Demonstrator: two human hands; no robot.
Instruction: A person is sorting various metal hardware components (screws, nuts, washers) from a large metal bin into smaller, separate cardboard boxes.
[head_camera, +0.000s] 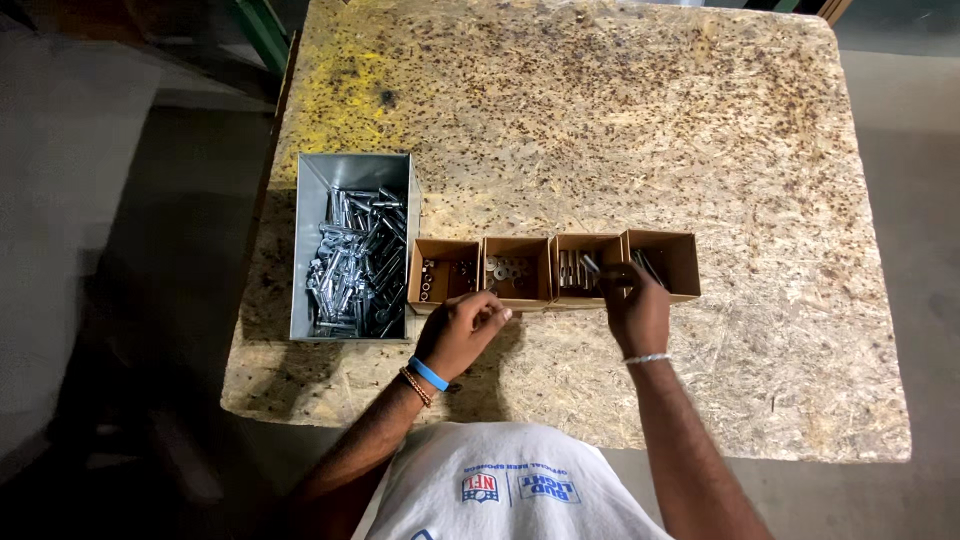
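Four small open cardboard boxes stand in a row on a chipboard table (620, 130). The first box (443, 274) holds dark nuts, the second (517, 270) washers, the third (585, 268) short bolts, the fourth (663, 262) long thin screws. My right hand (636, 312) hovers at the front of the third and fourth boxes, fingers pinched on a small bolt (590, 264). My left hand (462, 330) rests at the front edge of the first two boxes, fingers curled; whether it holds anything is hidden.
A grey metal bin (354, 248) full of mixed silver bolts and screws stands left of the boxes. The table's near edge runs just in front of my body, and a dark floor lies to the left.
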